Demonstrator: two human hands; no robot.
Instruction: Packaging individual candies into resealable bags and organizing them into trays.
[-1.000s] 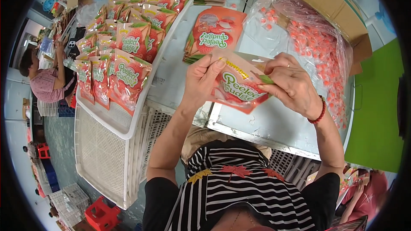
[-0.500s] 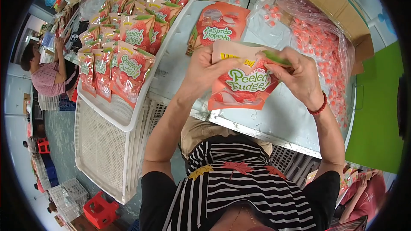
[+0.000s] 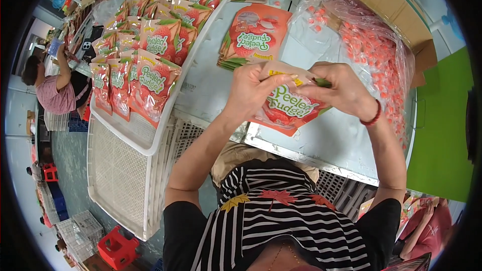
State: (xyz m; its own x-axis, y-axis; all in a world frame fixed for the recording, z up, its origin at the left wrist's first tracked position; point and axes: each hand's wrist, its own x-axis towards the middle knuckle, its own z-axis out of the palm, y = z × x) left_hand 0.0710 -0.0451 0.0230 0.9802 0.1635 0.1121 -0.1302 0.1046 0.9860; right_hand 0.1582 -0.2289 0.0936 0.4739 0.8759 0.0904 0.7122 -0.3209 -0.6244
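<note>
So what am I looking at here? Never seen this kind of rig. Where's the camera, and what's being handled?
There's no machine here, just a person's two bare hands. The view looks down from the left of two wide fisheye cameras worn on the head, so straight edges bend near the rim. Left in the picture is the person's left.

The left hand and right hand both grip the upper part of a red pouch, above a pale table.

Beyond the hands lies a stack of flat pouches. To the left, a white tray carries rows of plump pouches. To the right, small red pieces are heaped near a cardboard box.
</note>
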